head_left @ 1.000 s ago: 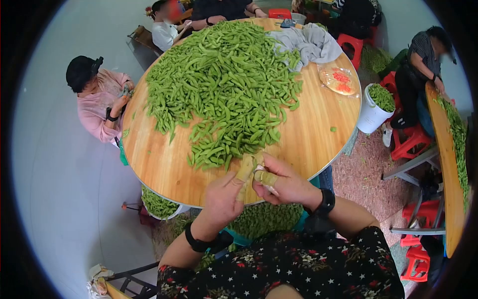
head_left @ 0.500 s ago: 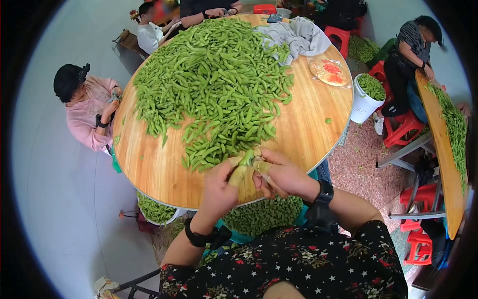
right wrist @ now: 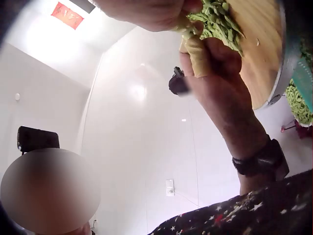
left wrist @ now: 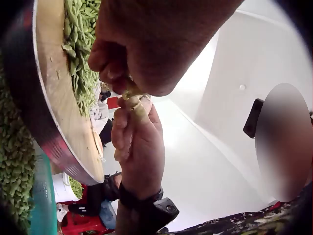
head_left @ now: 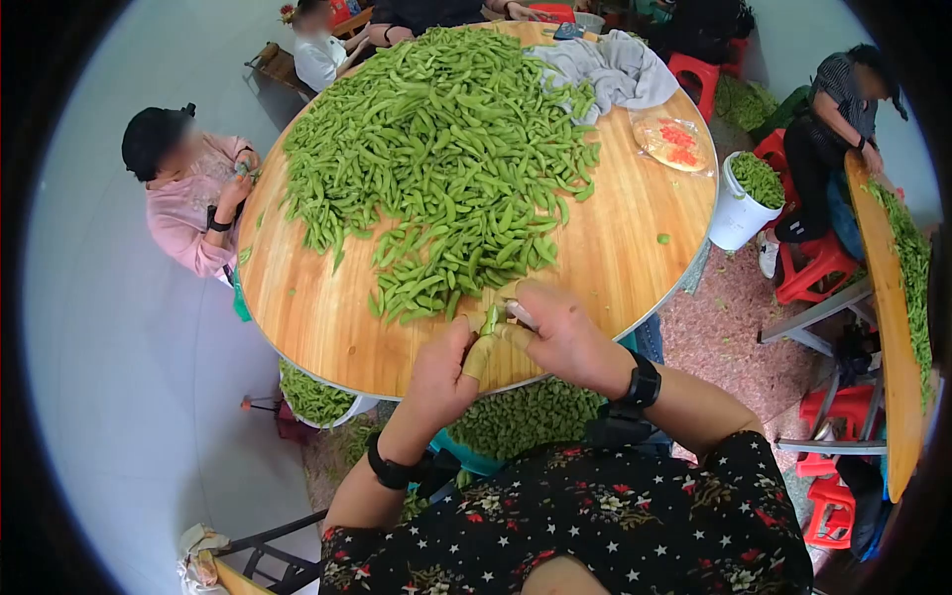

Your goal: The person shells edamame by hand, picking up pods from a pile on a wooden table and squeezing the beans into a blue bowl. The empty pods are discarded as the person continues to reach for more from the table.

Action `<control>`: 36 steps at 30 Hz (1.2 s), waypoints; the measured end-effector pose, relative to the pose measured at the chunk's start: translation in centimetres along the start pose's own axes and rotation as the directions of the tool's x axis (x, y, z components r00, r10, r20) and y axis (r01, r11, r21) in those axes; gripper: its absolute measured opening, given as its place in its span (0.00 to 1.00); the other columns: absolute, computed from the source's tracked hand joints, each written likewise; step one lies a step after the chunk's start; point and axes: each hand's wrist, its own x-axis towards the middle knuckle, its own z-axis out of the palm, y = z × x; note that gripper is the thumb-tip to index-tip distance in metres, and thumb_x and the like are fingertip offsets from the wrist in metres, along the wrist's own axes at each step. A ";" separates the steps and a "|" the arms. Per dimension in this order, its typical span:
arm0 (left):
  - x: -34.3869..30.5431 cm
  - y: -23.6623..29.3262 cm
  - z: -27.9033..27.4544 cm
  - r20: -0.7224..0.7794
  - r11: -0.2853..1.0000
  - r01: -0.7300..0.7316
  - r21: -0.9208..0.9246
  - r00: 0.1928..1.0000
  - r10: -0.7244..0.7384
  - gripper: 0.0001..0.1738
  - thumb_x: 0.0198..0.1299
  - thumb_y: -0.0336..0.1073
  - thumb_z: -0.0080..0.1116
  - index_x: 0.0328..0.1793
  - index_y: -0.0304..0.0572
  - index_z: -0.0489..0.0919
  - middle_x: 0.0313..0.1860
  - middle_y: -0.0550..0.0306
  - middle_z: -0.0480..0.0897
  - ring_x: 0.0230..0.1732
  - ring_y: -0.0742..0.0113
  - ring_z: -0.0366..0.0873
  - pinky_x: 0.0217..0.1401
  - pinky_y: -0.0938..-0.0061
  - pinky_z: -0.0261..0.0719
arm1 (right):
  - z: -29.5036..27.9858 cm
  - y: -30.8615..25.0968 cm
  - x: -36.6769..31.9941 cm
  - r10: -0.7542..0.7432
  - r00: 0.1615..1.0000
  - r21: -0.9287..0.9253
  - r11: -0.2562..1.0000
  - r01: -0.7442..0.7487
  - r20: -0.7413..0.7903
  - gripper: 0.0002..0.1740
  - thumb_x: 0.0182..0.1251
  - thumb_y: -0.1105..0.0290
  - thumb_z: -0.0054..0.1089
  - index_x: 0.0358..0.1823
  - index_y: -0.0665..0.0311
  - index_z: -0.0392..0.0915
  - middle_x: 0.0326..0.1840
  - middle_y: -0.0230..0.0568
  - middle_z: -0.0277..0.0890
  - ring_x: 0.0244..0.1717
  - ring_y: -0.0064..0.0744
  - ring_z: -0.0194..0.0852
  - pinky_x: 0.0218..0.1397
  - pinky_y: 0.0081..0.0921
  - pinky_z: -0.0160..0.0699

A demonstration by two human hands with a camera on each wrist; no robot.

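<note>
Over the near edge of the round table (head_left: 317,347), my two hands meet at a green soybean pod (head_left: 491,319). My left hand (head_left: 441,369) holds the pod between thumb and fingers, with yellowish tape around the digits. My right hand (head_left: 570,332) pinches at the pod's right side, its thumb and forefinger also taped; a small whitish piece shows by these fingers. In the left wrist view, the right hand's taped thumb (left wrist: 139,111) meets the left hand's fingertips, which hide most of the pod. A large heap of soybean pods (head_left: 446,159) lies just beyond both hands.
Below the table edge stands a teal tub (head_left: 476,458) of shelled beans (head_left: 526,421). White buckets of pods (head_left: 744,223) stand left and right. A grey cloth (head_left: 625,74) and a packaged flat round item (head_left: 672,142) lie at the table's right. Other people sit around.
The pod shows more between the hands than a second ago. My right hand has turned slightly over it, with the whitish piece now showing. The head view shifted left, then back.
</note>
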 end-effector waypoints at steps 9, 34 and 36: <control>-0.2 -0.1 -1.0 0.272 0.994 -0.014 -0.105 0.961 0.042 0.10 0.67 0.35 0.51 0.49 0.38 0.76 0.28 0.52 0.76 0.28 0.60 0.75 0.33 0.70 0.72 | -1.3 2.4 -0.8 0.153 0.886 0.255 0.924 -0.285 0.437 0.09 0.65 0.69 0.58 0.40 0.66 0.72 0.27 0.45 0.74 0.22 0.40 0.75 0.28 0.34 0.72; -1.4 1.0 0.2 0.051 0.979 -0.199 0.044 0.979 0.196 0.04 0.58 0.29 0.59 0.39 0.38 0.78 0.22 0.49 0.72 0.24 0.50 0.73 0.24 0.65 0.68 | -0.4 -0.2 -1.9 0.463 0.679 0.564 0.381 -0.733 0.569 0.10 0.71 0.62 0.55 0.36 0.61 0.75 0.23 0.33 0.78 0.13 0.18 0.65 0.13 0.18 0.59; -1.7 0.5 0.2 0.064 0.982 -0.184 0.033 0.981 0.182 0.05 0.58 0.29 0.59 0.41 0.38 0.79 0.23 0.49 0.73 0.25 0.50 0.74 0.26 0.65 0.69 | -0.9 0.6 -1.7 0.466 0.534 0.509 0.191 -0.839 0.706 0.12 0.73 0.60 0.52 0.36 0.59 0.75 0.23 0.32 0.79 0.10 0.14 0.61 0.08 0.14 0.52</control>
